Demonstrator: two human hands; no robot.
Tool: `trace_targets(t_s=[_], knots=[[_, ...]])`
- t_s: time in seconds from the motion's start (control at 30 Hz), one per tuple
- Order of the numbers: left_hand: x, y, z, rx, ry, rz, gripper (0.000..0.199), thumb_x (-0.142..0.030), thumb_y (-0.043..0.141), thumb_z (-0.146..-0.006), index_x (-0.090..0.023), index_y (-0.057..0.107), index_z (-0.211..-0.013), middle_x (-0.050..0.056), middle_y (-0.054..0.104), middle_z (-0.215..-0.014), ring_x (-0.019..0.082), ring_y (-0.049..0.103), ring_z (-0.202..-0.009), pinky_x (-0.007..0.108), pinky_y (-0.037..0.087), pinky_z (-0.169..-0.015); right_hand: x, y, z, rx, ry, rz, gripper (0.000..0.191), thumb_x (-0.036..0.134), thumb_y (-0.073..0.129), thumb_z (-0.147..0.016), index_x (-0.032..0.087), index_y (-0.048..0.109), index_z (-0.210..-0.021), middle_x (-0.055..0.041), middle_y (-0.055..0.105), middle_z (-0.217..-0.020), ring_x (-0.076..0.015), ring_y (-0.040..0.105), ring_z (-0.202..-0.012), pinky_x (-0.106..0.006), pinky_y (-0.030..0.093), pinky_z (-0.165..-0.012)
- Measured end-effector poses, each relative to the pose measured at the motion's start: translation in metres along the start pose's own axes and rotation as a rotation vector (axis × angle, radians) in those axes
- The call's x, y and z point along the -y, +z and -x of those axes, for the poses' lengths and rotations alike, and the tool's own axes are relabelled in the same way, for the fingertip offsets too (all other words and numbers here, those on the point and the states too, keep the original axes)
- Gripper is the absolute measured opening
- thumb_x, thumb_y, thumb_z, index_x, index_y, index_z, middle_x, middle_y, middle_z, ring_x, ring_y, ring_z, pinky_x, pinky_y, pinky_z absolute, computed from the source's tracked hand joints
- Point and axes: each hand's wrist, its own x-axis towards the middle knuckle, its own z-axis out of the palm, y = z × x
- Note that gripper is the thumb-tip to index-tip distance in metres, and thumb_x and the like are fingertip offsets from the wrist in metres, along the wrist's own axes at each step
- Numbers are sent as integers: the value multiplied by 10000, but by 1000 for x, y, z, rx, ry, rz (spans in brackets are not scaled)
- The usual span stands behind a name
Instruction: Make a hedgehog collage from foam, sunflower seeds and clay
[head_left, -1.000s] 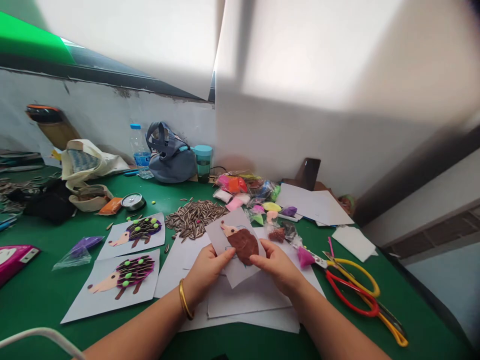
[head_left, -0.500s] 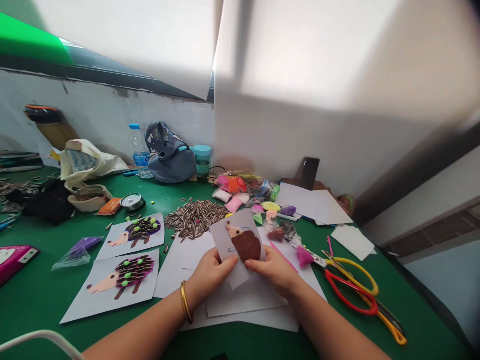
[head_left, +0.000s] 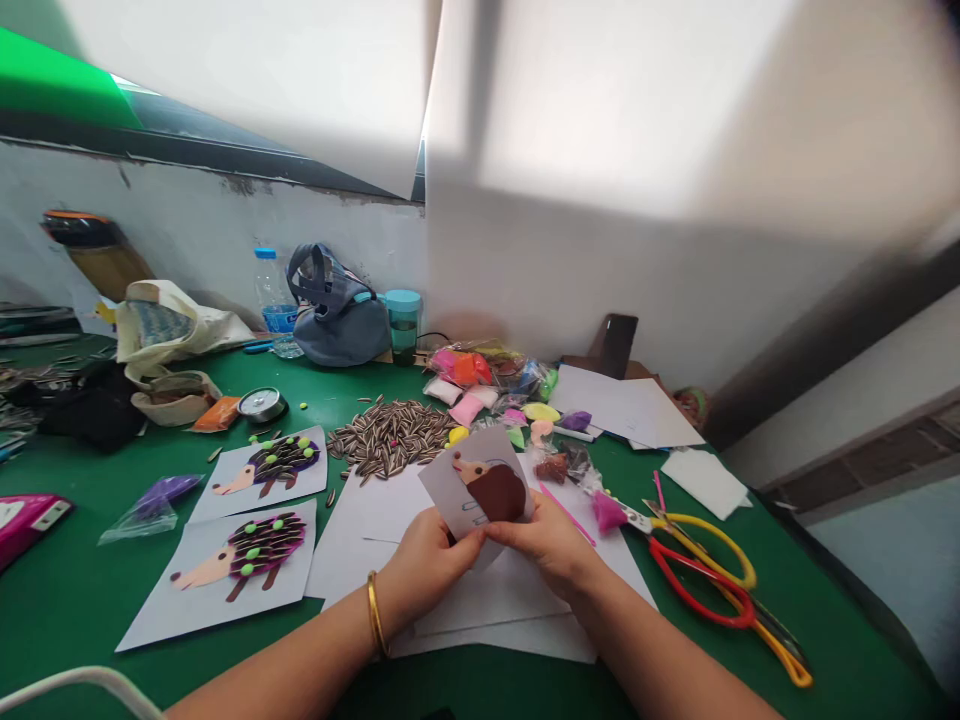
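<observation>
A small white card with a hedgehog picture is held up above the papers. Its face is light, its body a flat brown patch, and its legs are drawn in outline. My left hand pinches the card's lower edge, thumb in front. From the right, my right hand grips the lower right side, its thumb near the brown patch. The two thumb tips almost meet; the fingers behind the card are hidden. Beyond the card lies a pile of striped seeds. White sheets lie beneath my hands.
Two seed-covered hedgehog pictures lie at the left. Scissors with red and yellow handles rest at the right. Bagged coloured clay, a blue bag, a round tin and a phone stand or lie farther back.
The card has tilted and turned slightly clockwise. My left hand has shifted a little right and down, bringing its thumb closer to my right thumb. Both hands still grip the card.
</observation>
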Motion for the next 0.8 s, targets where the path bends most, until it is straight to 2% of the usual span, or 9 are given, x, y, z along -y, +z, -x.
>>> trace_targets(t_s=[0.13, 0.27, 0.47, 0.63, 0.8], knots=[[2, 0, 0, 11, -8, -11, 235, -351, 586, -846, -160, 700, -921, 33, 724, -773, 213, 661, -779, 265, 519, -666, -1, -2, -2, -7, -19, -18, 511, 326, 876, -623, 185, 704, -1083, -89, 710, -1129, -318, 615, -1101, -448, 456, -978], [3, 0, 0, 14, -8, -19, 263, -363, 580, -851, -159, 702, -964, 41, 730, -811, 206, 657, -759, 253, 509, -642, -1, -3, -4, 10, -41, -33, 512, 313, 866, -639, 201, 701, -1111, -76, 701, -1153, -311, 597, -1130, -441, 436, -1000], [4, -1, -1, 18, -10, 0, 287, -348, 577, -852, -157, 713, -1017, 56, 744, -925, 232, 671, -833, 277, 523, -708, 1, -5, -2, 44, -11, -27, 518, 341, 875, -621, 183, 704, -1084, -88, 709, -1115, -298, 628, -1049, -418, 468, -934], [5, 0, -1, 35, -1, 23, 304, -337, 573, -857, -159, 703, -1068, 71, 743, -996, 254, 677, -908, 311, 532, -788, -1, -7, -1, -7, 38, -36, 456, 324, 889, -595, 158, 717, -983, -88, 735, -997, -271, 663, -902, -395, 497, -838], [7, 0, 0, 17, -2, -9, 291, -335, 578, -855, -164, 692, -1060, 56, 750, -892, 249, 680, -897, 320, 535, -800, -4, -7, -2, -18, 3, -83, 421, 295, 863, -642, 174, 717, -1018, -74, 730, -1015, -266, 653, -941, -415, 473, -899]])
